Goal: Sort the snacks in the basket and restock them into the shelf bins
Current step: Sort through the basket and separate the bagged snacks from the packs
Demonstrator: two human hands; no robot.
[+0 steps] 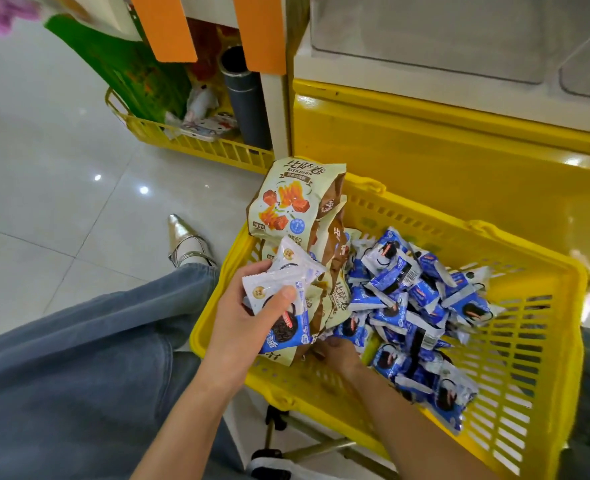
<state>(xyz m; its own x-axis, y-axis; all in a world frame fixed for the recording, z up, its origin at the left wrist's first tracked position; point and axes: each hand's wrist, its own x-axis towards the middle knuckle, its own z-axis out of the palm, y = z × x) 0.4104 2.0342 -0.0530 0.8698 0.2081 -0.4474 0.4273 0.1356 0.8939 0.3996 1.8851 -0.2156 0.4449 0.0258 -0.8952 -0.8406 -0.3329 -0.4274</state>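
A yellow plastic basket (536, 306) sits in front of me, full of snacks. Several small blue-and-white cookie packets (411, 292) are heaped in its middle and right. Cream-and-brown snack bags (286, 199) stand along its left side. My left hand (241, 323) holds a few of the blue-and-white cookie packets (283, 299) above the basket's left rim, thumb pressed on top. My right hand (335, 351) reaches down into the basket under the bags; its fingers are hidden among the packets.
A yellow shelf base (442, 150) with clear bins (442, 36) above stands behind the basket. A second yellow basket (196, 140) with green bags and a grey tube sits at the back left. My jeans-clad leg and silver shoe (186, 244) are on the tiled floor.
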